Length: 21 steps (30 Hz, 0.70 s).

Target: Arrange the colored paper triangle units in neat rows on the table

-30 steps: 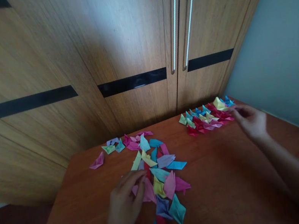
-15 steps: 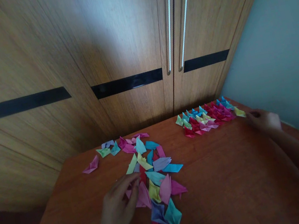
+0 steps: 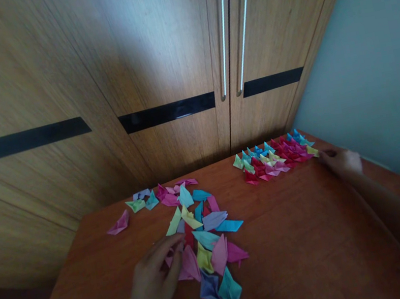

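Note:
Small folded paper boats lie in two groups. My right hand (image 3: 340, 163) is at the far right of the table, its fingertips pinching the end of a yellow paper boat (image 3: 312, 151). That boat sits against the right end of close-set rows of upright boats, beside magenta and red ones (image 3: 293, 151). My left hand (image 3: 155, 276) rests over the left edge of the loose pile, thumb and fingers drawn together by a pink boat (image 3: 190, 263) and a red one (image 3: 188, 236). Whatever is between those fingertips is hidden.
The boats are on a reddish-brown wooden table (image 3: 300, 255). Behind it stands a wooden cabinet (image 3: 165, 63) with long metal handles, and a pale wall (image 3: 376, 72) rises at the right. A single pink boat (image 3: 119, 223) lies apart at the left.
My right hand has moved slightly left, bringing the yellow paper boat up against the rows. My left hand stays by the pile. The view has shifted slightly.

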Available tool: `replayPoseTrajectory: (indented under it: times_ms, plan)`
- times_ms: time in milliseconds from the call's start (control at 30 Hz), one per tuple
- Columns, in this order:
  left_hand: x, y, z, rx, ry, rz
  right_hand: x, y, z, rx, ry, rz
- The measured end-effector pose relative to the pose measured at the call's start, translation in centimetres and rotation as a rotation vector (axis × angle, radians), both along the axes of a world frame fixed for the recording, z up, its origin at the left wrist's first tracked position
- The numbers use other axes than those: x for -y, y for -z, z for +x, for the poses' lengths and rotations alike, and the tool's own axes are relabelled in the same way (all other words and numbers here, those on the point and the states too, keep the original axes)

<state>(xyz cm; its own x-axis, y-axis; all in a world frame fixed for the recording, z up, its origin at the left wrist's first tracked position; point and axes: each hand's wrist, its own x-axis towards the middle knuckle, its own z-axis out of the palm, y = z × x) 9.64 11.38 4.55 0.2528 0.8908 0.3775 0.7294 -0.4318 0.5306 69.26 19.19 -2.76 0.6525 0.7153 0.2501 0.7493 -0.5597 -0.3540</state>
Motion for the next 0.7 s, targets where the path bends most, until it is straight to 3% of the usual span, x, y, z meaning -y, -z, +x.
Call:
replayPoseTrajectory:
  times_ms: [433,700]
  plan:
    - [-0.11,-0.16,-0.06,-0.020,0.001,0.003,0.01,-0.11,-0.79,-0.010,0.111,-0.042]
    - [0.01,-0.02,-0.32,-0.021,-0.010,0.004,-0.26,0.07,-0.55,0.013,0.093,-0.032]
